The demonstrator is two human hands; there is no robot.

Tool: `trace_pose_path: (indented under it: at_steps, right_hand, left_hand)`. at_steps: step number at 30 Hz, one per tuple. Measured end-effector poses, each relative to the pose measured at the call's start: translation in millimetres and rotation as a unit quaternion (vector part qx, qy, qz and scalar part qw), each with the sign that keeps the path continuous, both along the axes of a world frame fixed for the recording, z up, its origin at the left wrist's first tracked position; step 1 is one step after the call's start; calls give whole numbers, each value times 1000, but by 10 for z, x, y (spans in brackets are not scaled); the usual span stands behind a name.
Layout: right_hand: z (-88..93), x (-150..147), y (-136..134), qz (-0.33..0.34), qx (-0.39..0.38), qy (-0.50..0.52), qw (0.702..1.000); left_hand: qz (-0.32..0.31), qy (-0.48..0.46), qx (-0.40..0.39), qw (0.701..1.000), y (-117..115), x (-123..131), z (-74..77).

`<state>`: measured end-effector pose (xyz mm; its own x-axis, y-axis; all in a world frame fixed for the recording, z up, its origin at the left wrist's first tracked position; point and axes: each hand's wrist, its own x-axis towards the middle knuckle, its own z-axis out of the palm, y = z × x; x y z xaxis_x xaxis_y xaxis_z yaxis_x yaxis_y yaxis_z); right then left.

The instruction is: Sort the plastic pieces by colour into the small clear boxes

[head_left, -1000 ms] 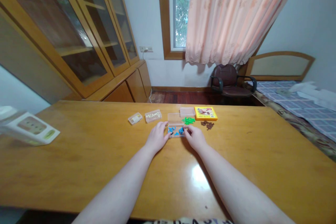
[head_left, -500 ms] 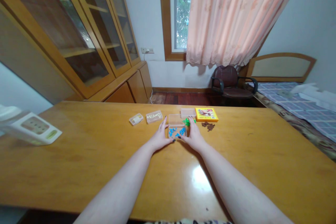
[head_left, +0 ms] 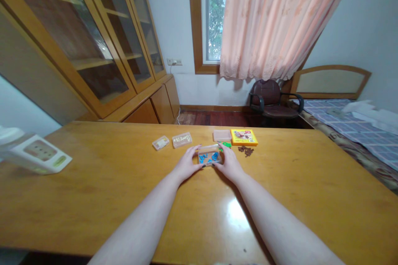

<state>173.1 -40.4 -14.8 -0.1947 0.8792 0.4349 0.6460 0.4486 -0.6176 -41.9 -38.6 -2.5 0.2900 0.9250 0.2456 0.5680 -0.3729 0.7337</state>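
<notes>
A small clear plastic box [head_left: 205, 162] with blue pieces [head_left: 215, 157] inside stands on the table between my hands. Its hinged lid [head_left: 209, 148] is tilted up at the back. My left hand [head_left: 187, 165] grips the box's left side, thumb at the front edge and fingers at the lid. On the other side my right hand [head_left: 230, 163] holds it the same way. Green pieces [head_left: 226, 144] lie just behind my right fingers, partly hidden by them.
Behind are two clear boxes with pale contents, a small one [head_left: 161, 143] and a larger one [head_left: 182, 140]. Further right are another clear box [head_left: 222, 135], a yellow box [head_left: 244, 137] and brown pieces [head_left: 246, 150]. A white container [head_left: 40, 153] lies at far left.
The box's lid, which lay opened out flat behind it, has swung up and forward towards the box. My fingers have drawn in with it, closing around the box.
</notes>
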Motion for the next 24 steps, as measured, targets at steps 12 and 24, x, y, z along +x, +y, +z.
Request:
trace_pose_path:
  at_steps: [12, 24]
  right_hand:
    - [78, -34, -81, 3, 51, -127, 991]
    - [77, -42, -93, 19, 56, -149, 987]
  left_hand:
    - [73, 224, 94, 967, -128, 61, 164]
    - [66, 351, 88, 930, -353, 252, 145]
